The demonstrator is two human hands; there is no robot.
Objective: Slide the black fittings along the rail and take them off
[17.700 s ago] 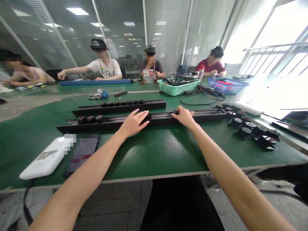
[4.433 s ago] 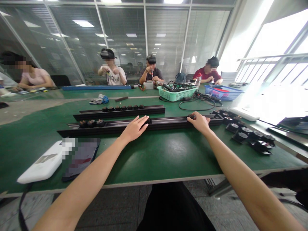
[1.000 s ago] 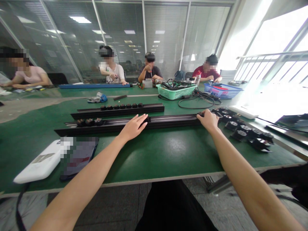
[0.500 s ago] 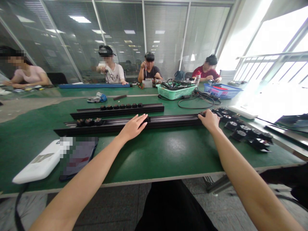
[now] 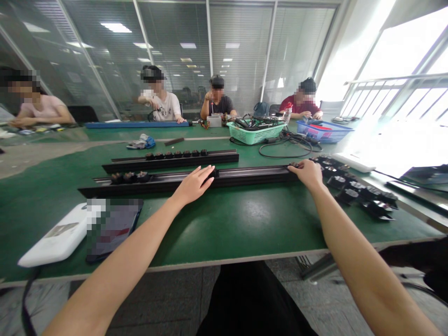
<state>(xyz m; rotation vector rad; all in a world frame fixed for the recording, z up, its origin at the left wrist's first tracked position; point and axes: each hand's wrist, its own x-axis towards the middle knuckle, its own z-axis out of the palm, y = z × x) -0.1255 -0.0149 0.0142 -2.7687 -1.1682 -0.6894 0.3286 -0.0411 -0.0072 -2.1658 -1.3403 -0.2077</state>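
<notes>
A long black rail [image 5: 252, 178] lies across the green table, with a few round black modules [image 5: 129, 177] seated in its left part. My left hand [image 5: 196, 184] rests on the middle of this rail, fingers stretched out, beside a small black block [image 5: 212, 174]. At the rail's right end, my right hand [image 5: 308, 173] has its thumb and fingers closed on a small black module [image 5: 294, 165], partly hidden by the fingers. Behind lies a shorter black rail [image 5: 171, 162] carrying several modules.
Several loose black modules [image 5: 352, 191] lie at the right. A green basket [image 5: 255, 135] of cables and a blue basket [image 5: 325, 134] stand farther back. A white device [image 5: 56, 238] and a dark phone [image 5: 114, 231] lie front left. People sit across the table.
My right hand has shifted very slightly at the rail's right end, and more of the small module shows. My left hand has stayed in place.
</notes>
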